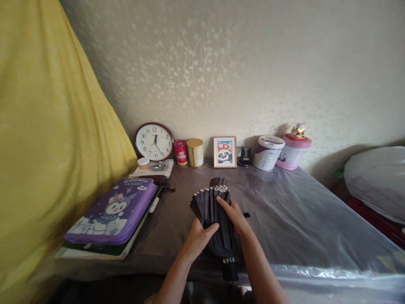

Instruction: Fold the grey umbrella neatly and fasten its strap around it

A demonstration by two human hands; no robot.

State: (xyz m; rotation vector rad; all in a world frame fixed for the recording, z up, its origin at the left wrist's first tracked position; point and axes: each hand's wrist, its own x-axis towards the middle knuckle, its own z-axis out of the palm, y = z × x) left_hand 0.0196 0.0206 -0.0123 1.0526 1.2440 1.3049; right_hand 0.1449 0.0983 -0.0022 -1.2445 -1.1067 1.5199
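Note:
A folded black umbrella [211, 202] lies lengthwise on the plastic-covered table [284, 215], its handle end toward me at the front edge. My left hand [199, 236] is wrapped round its left side with the thumb pressed over the folds. My right hand [232, 213] rests on top of the canopy, fingers curled over the fabric near the loose pleats. A small black strap sticks out just right of that hand.
A purple cartoon case [115, 213] lies on books at the left. Along the wall stand a clock [154, 141], two tins [189, 152], a panda picture frame [225, 152], and white and pink tubs [280, 152]. A yellow curtain [47, 147] hangs at left; a bag [378, 179] sits far right.

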